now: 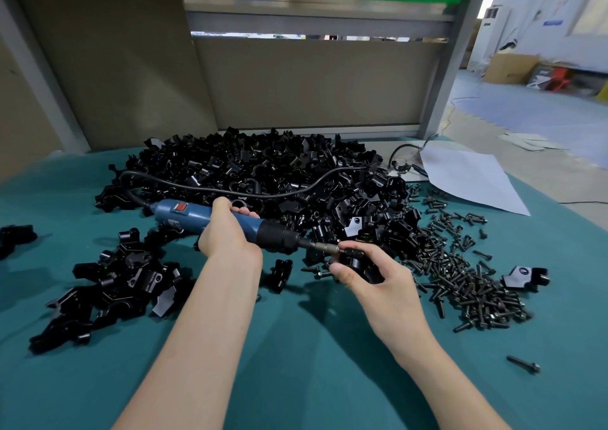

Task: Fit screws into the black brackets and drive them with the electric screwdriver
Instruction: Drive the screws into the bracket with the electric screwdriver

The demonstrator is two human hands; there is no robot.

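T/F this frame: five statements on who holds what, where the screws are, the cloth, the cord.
1. The left hand holds the blue screwdriver. True.
2. The right hand is empty. False: it grips a black bracket at the bit's tip.
3. The loose screws lie to the right of the right hand. True.
4. The table cloth is red. False: it is teal.
5. The screwdriver is cordless. False: a black cord runs from its rear over the bracket pile.
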